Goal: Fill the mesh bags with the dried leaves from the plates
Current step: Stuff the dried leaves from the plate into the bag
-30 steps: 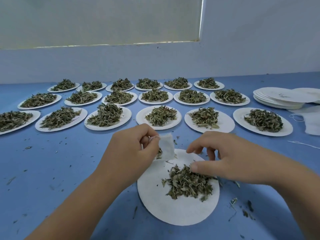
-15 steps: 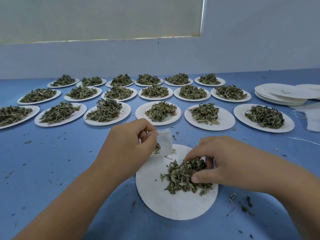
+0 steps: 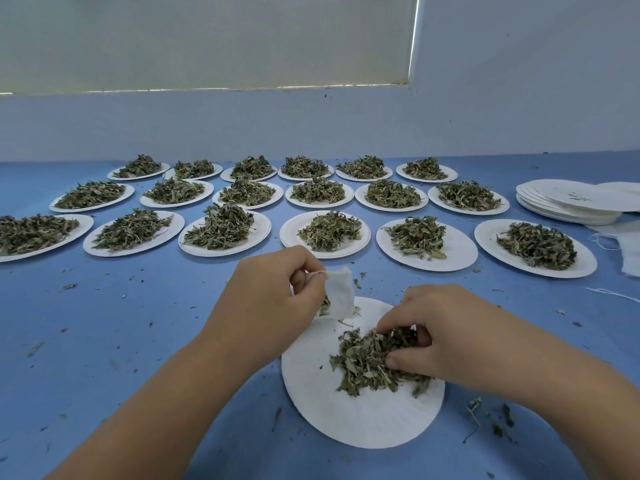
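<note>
A white paper plate [image 3: 349, 414] lies on the blue table right in front of me, with a heap of dried leaves [image 3: 363, 365] on its right half. My right hand [image 3: 436, 337] sits on that heap, fingers and thumb curled round a clump of leaves. My left hand [image 3: 270, 299] pinches a small white mesh bag [image 3: 339, 296] by its top edge, holding it over the plate's far rim. A few leaves show at the bag's lower left.
Three rows of white plates heaped with dried leaves [image 3: 329, 230] fill the table beyond my hands. A stack of bare plates [image 3: 568, 202] stands at the far right, with white bags and strings [image 3: 630, 251] beside it. Leaf crumbs [image 3: 488, 417] are scattered on the blue surface.
My right hand has dropped from above the plate onto the leaf heap and closed its fingers round a clump. The left hand keeps the bag in much the same spot.
</note>
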`<action>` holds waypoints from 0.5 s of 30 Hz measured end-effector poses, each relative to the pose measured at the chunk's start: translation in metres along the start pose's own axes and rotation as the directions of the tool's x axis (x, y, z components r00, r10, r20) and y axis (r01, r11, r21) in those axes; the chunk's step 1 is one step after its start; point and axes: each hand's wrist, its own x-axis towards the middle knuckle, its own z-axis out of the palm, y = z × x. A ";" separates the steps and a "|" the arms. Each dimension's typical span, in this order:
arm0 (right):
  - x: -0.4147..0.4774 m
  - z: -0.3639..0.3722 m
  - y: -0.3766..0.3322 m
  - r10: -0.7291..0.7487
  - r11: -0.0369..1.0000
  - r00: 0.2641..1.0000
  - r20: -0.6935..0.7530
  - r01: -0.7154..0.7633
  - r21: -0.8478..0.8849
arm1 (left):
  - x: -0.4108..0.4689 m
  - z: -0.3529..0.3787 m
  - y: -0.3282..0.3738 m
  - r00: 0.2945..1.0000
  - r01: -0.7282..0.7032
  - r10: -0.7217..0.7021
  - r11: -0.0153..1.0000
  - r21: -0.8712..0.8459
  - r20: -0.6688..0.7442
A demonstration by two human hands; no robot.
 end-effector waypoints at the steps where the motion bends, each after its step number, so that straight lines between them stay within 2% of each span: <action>1: 0.000 0.000 0.000 0.002 1.000 1.000 -0.003 -0.002 -0.002 | 0.000 0.000 0.000 1.000 0.000 0.000 1.000 0.001 0.001; 8: 0.002 0.003 -0.003 0.015 1.000 0.999 -0.034 -0.014 0.005 | 0.001 0.000 0.000 1.000 -0.016 0.016 1.000 0.011 0.002; 12: 0.000 -0.001 -0.003 0.032 0.993 0.999 -0.042 -0.027 0.114 | 0.000 0.000 0.000 1.000 -0.017 0.017 1.000 0.022 -0.007; 15: -0.001 -0.006 -0.001 0.023 0.977 0.995 -0.098 -0.001 0.214 | 0.001 0.000 0.000 1.000 -0.015 0.015 0.999 0.040 -0.017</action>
